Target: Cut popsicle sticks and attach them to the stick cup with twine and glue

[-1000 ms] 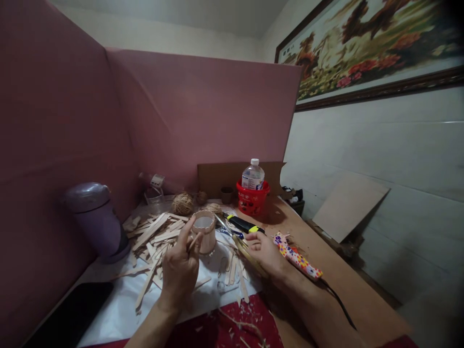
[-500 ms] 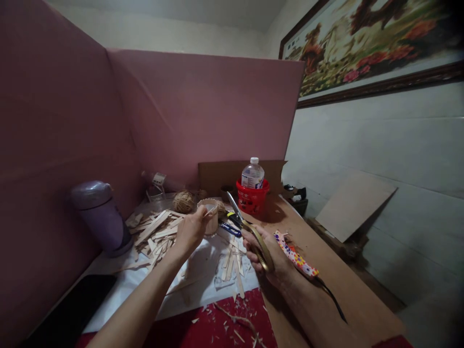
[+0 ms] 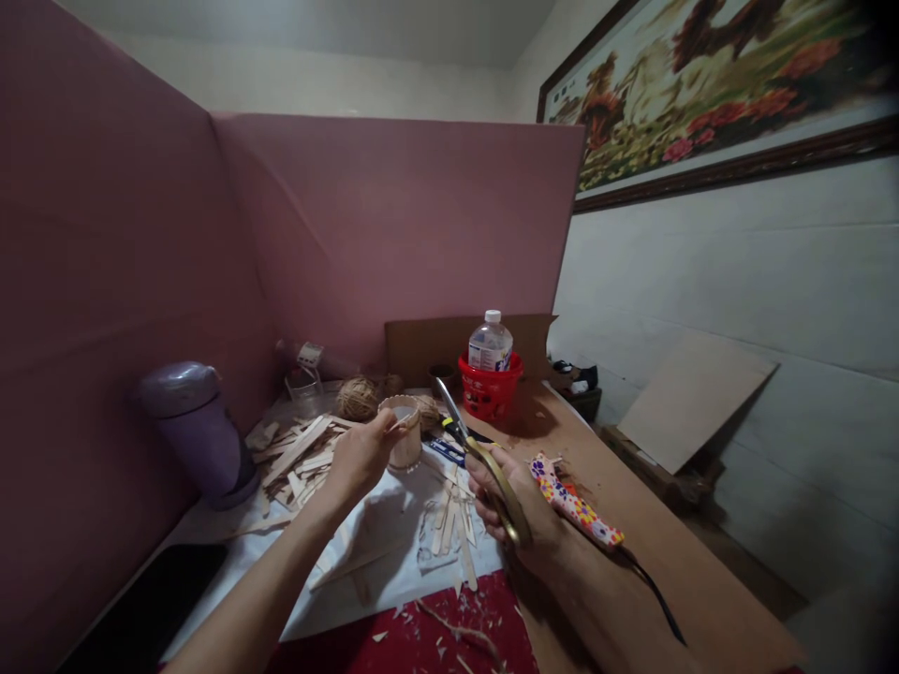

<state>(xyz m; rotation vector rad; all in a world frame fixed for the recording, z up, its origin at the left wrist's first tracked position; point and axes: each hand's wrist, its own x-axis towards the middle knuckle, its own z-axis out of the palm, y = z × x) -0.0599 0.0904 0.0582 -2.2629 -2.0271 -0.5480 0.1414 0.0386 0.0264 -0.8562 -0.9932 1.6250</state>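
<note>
My left hand (image 3: 363, 454) is closed in a pinch on a thin pale piece of craft stick (image 3: 399, 423), in front of the rim of a small round cup made of craft sticks (image 3: 405, 447). The fingers hide part of the cup, and whether they touch it I cannot tell. Gold-handled scissors (image 3: 502, 482) rest in my right hand (image 3: 523, 496), its fingers wrapped about the handles. Their blades point up and away, looking closed. Several loose craft sticks (image 3: 453, 524) lie on the white sheet between my hands, near blue-handled snips (image 3: 447, 451).
On the left are a pile of craft sticks (image 3: 302, 459), a purple tumbler (image 3: 200, 435) and a twine ball (image 3: 358, 398). A red bucket (image 3: 490, 388) holding a plastic bottle (image 3: 492, 346) stands behind. A flower-patterned glue gun (image 3: 576, 501) with a cord lies right. Scraps litter the red cloth (image 3: 393, 627).
My left hand has shifted slightly left and down, with the stick piece still pinched. My right hand keeps the scissors in nearly the same place. The view has tilted a little.
</note>
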